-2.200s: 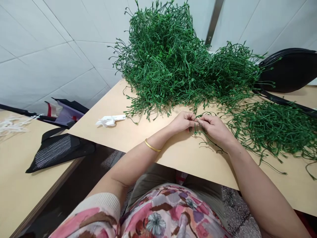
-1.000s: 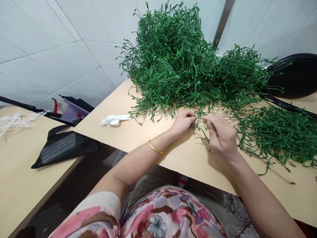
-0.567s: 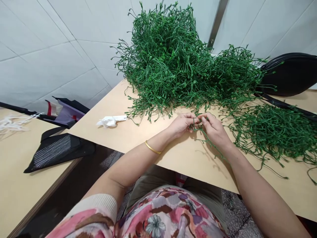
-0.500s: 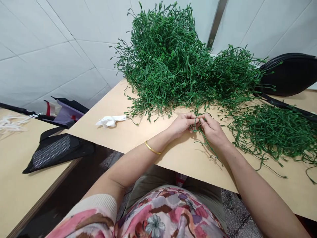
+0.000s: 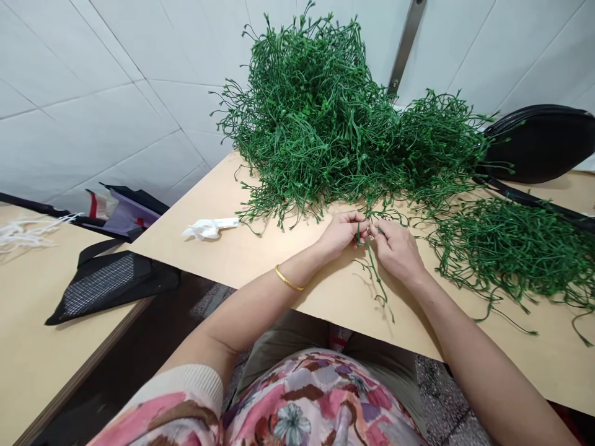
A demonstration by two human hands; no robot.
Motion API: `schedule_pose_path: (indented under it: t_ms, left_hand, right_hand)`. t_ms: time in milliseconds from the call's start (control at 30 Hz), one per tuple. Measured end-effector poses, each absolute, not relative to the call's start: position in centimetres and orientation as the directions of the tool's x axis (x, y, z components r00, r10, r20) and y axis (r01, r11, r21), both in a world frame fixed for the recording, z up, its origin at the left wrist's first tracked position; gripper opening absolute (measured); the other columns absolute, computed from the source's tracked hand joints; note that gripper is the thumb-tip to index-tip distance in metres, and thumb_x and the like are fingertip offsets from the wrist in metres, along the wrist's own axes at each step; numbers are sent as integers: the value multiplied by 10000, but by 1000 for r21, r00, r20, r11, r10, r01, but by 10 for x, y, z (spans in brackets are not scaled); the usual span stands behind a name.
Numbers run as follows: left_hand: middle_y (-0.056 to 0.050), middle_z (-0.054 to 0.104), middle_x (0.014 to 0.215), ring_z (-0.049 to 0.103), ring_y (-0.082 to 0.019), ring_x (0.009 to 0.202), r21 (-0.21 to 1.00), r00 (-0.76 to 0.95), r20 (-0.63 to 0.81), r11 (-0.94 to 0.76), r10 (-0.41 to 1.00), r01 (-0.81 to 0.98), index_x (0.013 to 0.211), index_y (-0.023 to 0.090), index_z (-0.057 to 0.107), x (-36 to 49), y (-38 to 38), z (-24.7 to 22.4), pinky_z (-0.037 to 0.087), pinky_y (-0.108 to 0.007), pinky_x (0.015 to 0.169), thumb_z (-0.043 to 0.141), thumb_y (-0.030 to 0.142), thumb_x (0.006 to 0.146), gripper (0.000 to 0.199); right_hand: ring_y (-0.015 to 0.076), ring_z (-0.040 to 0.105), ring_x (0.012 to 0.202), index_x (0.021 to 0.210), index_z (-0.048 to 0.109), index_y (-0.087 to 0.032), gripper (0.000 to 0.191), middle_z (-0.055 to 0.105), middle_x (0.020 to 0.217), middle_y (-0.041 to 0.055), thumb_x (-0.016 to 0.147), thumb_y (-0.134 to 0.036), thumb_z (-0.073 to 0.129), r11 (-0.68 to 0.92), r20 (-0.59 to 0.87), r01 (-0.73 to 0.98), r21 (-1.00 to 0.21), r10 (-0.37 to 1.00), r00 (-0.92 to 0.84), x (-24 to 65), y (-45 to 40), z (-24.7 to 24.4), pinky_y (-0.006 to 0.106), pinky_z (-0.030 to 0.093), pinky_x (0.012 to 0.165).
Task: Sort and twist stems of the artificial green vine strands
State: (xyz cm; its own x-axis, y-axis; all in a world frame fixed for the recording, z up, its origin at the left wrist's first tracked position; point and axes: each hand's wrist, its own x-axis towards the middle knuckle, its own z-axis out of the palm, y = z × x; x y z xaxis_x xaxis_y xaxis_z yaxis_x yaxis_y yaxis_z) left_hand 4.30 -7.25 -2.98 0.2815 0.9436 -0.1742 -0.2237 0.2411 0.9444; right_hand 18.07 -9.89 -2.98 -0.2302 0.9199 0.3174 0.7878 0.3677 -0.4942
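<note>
My left hand (image 5: 344, 234) and my right hand (image 5: 394, 246) meet at the fingertips just above the tabletop. Both are closed in a pinch on a thin green artificial plant stem (image 5: 375, 275), whose branched end hangs down toward me. Exactly where the fingers grip is partly hidden by the knuckles. Behind the hands rises a big tangled heap of green artificial stems (image 5: 320, 124). To the right of my right hand lies a smaller, flatter pile of the same stems (image 5: 515, 248).
On the table (image 5: 269, 260) to the left lies a crumpled white tissue (image 5: 209, 228). A black bag (image 5: 539, 142) stands at the far right, its strap behind the small pile. On another table at left are a black mesh pouch (image 5: 102, 282) and white strips (image 5: 32, 229).
The hanging stem has swung left and now points more straight down. My right hand has turned slightly, its fingertips still against those of my left hand.
</note>
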Motion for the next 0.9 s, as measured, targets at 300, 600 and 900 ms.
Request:
schedule_pose_path:
  t_ms: [300,600,900]
  left_hand:
    - [60,435,461,331,-20,342,814,421,-218,402,881,-420,681,161,428,42,-71,-26,187,-143,372,557,72,740,168]
    - [62,426,473,312,-17,357,830,396,-156,337,905,-444,673,169,420,45,-72,-25,154,-135,376,600,117,711,191]
    - [67,391,476,336,-19,394,753,439,-103,359,892,-552,665,156,447,48,-78,-15,209,-128,397,622,67,665,197]
  right_hand:
    - [161,463,610,681,502,-213,256,514,610,7,864,-371,417,268,241,536,-801,963,-121,182,-96,-30,283,332,602]
    - [165,458,674,686,517,-189,165,585,699,33,832,-228,449,313,556,927,-207,817,-152,184,-94,-27,331,251,713]
    - [129,464,594,624,490,-204,314,541,617,-3,872,-395,459,318,423,483,-816,898,124,190,-90,-23,272,351,612]
